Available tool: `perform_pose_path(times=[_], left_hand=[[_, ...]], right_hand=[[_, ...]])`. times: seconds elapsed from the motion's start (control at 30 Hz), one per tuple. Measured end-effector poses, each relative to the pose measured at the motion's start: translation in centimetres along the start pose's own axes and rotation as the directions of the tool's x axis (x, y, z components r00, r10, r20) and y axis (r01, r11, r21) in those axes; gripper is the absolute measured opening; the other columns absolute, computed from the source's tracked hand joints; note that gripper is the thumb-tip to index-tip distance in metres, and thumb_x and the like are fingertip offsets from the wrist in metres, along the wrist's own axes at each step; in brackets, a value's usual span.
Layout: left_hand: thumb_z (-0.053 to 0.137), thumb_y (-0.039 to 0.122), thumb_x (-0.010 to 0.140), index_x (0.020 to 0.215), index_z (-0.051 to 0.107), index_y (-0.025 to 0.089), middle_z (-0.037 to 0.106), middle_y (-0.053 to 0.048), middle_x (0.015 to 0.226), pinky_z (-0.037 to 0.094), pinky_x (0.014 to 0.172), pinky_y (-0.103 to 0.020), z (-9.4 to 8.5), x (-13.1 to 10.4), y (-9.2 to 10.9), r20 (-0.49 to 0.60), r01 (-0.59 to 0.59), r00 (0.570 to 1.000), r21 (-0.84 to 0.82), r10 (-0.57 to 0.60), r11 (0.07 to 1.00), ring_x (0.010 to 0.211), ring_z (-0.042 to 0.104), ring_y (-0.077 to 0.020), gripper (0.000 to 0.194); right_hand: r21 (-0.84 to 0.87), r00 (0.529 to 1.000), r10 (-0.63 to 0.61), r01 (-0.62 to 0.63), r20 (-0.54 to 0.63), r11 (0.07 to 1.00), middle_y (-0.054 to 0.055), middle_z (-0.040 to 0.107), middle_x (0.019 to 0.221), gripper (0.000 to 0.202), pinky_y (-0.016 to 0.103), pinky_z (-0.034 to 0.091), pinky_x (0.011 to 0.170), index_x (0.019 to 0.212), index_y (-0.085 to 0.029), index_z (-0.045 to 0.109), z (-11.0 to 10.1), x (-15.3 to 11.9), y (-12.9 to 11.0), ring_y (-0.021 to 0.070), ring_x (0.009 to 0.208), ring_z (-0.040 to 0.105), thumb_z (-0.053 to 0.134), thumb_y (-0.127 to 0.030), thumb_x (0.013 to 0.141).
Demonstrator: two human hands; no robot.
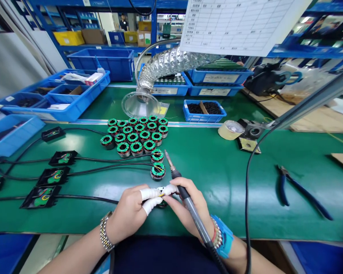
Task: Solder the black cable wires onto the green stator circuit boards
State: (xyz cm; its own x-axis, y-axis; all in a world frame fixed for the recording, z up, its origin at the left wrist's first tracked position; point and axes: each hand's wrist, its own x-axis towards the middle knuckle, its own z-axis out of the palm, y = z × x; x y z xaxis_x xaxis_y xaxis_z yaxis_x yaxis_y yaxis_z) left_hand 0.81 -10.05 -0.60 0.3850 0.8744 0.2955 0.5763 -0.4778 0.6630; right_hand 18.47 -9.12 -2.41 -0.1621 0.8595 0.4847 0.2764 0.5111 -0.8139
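Note:
My left hand [130, 209], with white tape on its fingers, pinches the thin wire end [161, 195] of a black cable [88, 197]. Meeting it at the fingertips, my right hand [190, 203] holds a soldering iron [199, 223], its tip pointing up and away from me. The right index finger, also taped, touches the wire area. Beneath the fingers a round part [162, 204] is mostly hidden. Just beyond stand two motor stators with green boards, a nearer one [157, 171] and a farther one [157, 155], each with a cable's wires on top.
Several more stators [136, 148] stand grouped behind. Black open housings [44, 196] with green boards lie left. A fume extraction hood [141, 104] hangs behind the stators. To the right are a tape roll [231, 130], a soldering iron stand [250, 133] and blue-handled cutters [300, 190].

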Motion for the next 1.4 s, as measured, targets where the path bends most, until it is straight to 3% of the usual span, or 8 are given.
perform_pose_path(times=[0.17, 0.3, 0.43, 0.57, 0.67, 0.93, 1.4], left_hand=[[0.058, 0.019, 0.084, 0.089, 0.069, 0.022, 0.063, 0.003, 0.066, 0.041, 0.053, -0.017, -0.4, 0.3, 0.0, -0.016, 0.034, 0.999, -0.075, -0.035, 0.997, 0.055, 0.056, -0.0085, 0.011], [0.059, 0.017, 0.083, 0.083, 0.066, 0.021, 0.067, 0.004, 0.074, 0.044, 0.062, -0.015, -0.5, 1.1, 0.2, 0.012, 0.130, 0.992, -0.153, -0.129, 0.980, 0.065, 0.060, -0.0083, 0.008], [0.059, 0.018, 0.082, 0.073, 0.063, 0.018, 0.062, 0.002, 0.071, 0.043, 0.060, -0.018, -0.2, 2.0, -0.1, 0.106, 0.208, 0.975, -0.119, -0.195, 0.971, 0.063, 0.056, -0.0089, 0.010], [0.058, 0.017, 0.081, 0.072, 0.060, 0.017, 0.060, 0.000, 0.079, 0.043, 0.063, -0.020, 0.6, 2.3, -0.5, 0.124, 0.156, 0.982, -0.116, -0.142, 0.981, 0.070, 0.055, -0.0103, 0.009], [0.057, 0.015, 0.081, 0.072, 0.058, 0.016, 0.060, -0.001, 0.082, 0.043, 0.063, -0.020, 1.2, 2.2, -0.7, 0.101, 0.137, 0.987, -0.135, -0.124, 0.981, 0.070, 0.056, -0.0097, 0.010], [0.057, 0.014, 0.079, 0.069, 0.059, 0.017, 0.062, -0.002, 0.082, 0.044, 0.058, -0.019, 2.0, 1.7, -0.7, 0.013, 0.108, 0.994, -0.092, -0.108, 0.990, 0.067, 0.057, -0.0101, 0.010], [0.058, 0.013, 0.078, 0.069, 0.059, 0.017, 0.063, -0.002, 0.081, 0.044, 0.055, -0.018, 2.1, 1.8, -0.6, -0.002, 0.126, 0.992, -0.091, -0.127, 0.988, 0.063, 0.057, -0.0093, 0.009]], right_hand=[[0.101, 1.000, 0.029, -0.029, 0.004, 0.995, -0.004, 0.060, 0.074, 0.032, 0.018, 0.050, 0.059, 0.099, -0.025, 0.051, 0.3, -0.1, 0.3, 0.0097, 0.061, 0.060, 0.062, -0.009, 0.074], [0.111, 0.999, 0.039, -0.036, -0.021, 0.993, -0.001, 0.062, 0.080, 0.030, 0.022, 0.052, 0.067, 0.101, -0.024, 0.052, -0.3, -0.5, 0.6, 0.0113, 0.070, 0.063, 0.061, -0.010, 0.076], [-0.042, 0.997, 0.018, -0.021, -0.078, 0.999, 0.000, 0.065, 0.077, 0.020, 0.022, 0.053, 0.066, 0.095, -0.023, 0.056, -3.1, -0.7, 0.8, 0.0114, 0.067, 0.064, 0.062, -0.013, 0.079], [-0.143, 0.993, -0.112, 0.117, 0.038, 0.983, 0.000, 0.065, 0.067, 0.020, 0.024, 0.051, 0.058, 0.101, -0.021, 0.062, -6.1, -1.0, 0.6, 0.0128, 0.060, 0.062, 0.057, -0.014, 0.082], [-0.162, 0.977, -0.210, 0.214, 0.045, 0.963, 0.004, 0.066, 0.070, 0.026, 0.029, 0.050, 0.057, 0.104, -0.019, 0.064, -7.4, -1.0, 0.2, 0.0163, 0.064, 0.061, 0.058, -0.015, 0.079], [0.034, 0.984, -0.135, 0.132, 0.113, 0.991, 0.004, 0.063, 0.062, 0.025, 0.029, 0.045, 0.051, 0.094, -0.017, 0.068, -7.1, -1.3, 0.1, 0.0146, 0.056, 0.054, 0.054, -0.008, 0.076], [0.027, 0.984, -0.114, 0.111, 0.135, 0.993, 0.004, 0.064, 0.064, 0.024, 0.030, 0.046, 0.053, 0.094, -0.017, 0.068, -7.0, -1.4, 0.3, 0.0152, 0.058, 0.055, 0.054, -0.008, 0.077]])
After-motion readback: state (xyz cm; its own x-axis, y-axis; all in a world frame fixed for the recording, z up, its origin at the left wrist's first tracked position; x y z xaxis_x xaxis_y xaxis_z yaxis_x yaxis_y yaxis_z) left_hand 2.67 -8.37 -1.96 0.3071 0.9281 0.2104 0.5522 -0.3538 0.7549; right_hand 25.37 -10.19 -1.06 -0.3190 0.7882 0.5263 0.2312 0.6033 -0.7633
